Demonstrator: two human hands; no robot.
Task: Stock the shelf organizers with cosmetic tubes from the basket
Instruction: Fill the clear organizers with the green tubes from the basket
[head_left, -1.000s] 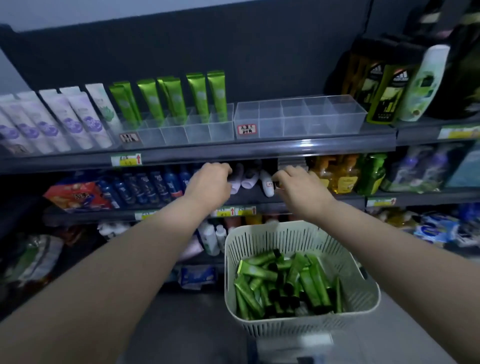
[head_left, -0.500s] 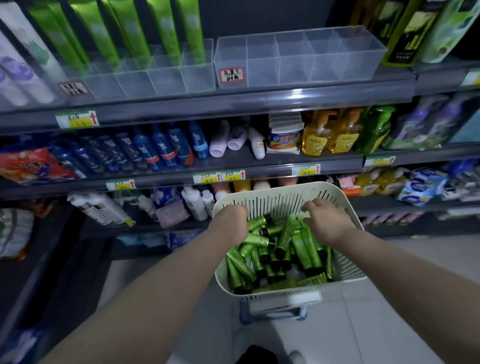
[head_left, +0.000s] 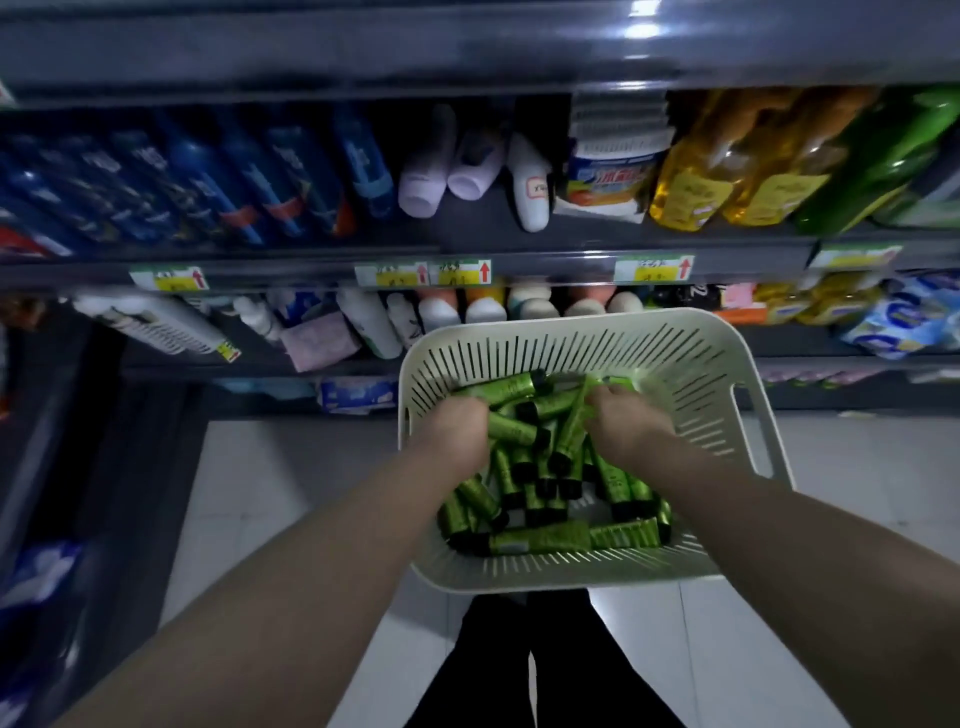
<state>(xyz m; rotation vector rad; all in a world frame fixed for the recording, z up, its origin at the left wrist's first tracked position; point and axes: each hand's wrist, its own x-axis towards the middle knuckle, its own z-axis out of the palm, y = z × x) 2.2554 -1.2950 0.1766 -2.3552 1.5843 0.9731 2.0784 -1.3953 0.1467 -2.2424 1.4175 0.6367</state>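
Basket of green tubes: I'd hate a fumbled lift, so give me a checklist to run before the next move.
1. Both in the basket: ok; the left-hand grip and right-hand grip are down among the green tubes.
2. Tube firmly held: cannot tell; the fingers are buried in the pile.
3. Stock left: ok; many tubes lie heaped.
4. Basket support: cannot tell; hidden underneath.
5. Shelf organizers in sight: not ok; only the lower shelves show.
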